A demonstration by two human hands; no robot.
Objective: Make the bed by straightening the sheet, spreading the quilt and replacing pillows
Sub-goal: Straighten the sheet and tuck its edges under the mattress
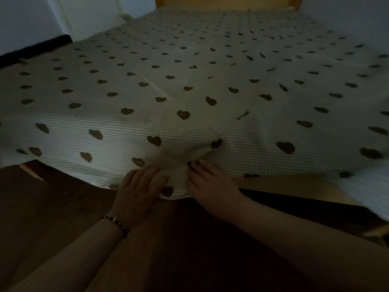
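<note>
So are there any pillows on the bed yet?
No, the heart-patterned quilt lies spread up to the wooden headboard with no pillow on it.

Cream waffle-textured quilt (189, 81) with dark hearts, spread over bed, near edge rumpled

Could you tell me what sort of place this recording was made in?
Most likely a bedroom: a bed covered by a heart-patterned quilt, a wooden headboard at the far end, and pale walls close around it.
</note>
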